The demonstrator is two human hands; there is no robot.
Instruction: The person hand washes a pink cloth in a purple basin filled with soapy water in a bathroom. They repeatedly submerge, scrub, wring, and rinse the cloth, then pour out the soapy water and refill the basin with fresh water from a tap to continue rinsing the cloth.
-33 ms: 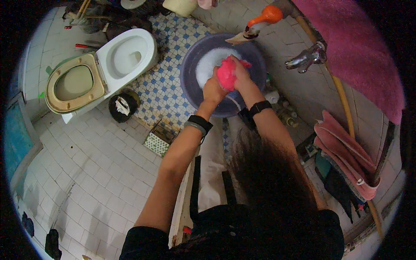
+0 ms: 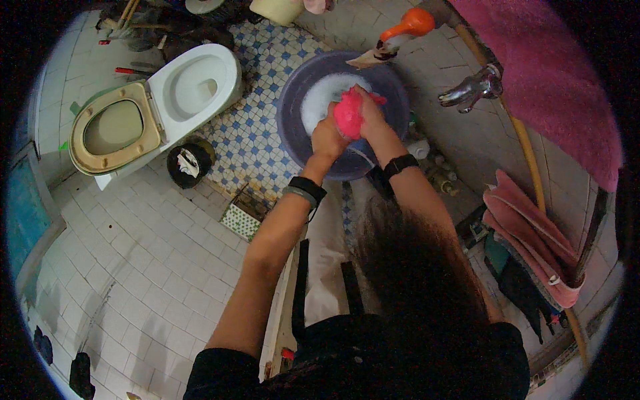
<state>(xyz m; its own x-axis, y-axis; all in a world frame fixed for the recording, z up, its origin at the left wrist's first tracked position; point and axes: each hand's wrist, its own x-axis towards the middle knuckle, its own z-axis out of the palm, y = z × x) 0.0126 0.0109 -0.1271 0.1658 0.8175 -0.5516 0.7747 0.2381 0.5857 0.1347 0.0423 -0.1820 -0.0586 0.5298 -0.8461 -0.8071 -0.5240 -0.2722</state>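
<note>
Both my hands grip a bunched, bright pink cloth (image 2: 349, 116) over a round grey-purple basin (image 2: 289, 124). White suds (image 2: 320, 100) float in the basin, to the left of and beyond the cloth. My left hand (image 2: 327, 139) is closed on the cloth's near left side. On the right side, my right hand (image 2: 371, 116) has its fingers wrapped round it. The cloth hides parts of the fingers. A small end of it pokes out to the right, past my right hand.
A toilet (image 2: 193, 90) with its seat raised stands at the left, a black bin (image 2: 180, 175) nearer me. On the right wall are a metal tap (image 2: 470, 90), a hose and a hanging pink towel (image 2: 553, 73). An orange ladle-like scoop (image 2: 413, 23) is beyond the basin.
</note>
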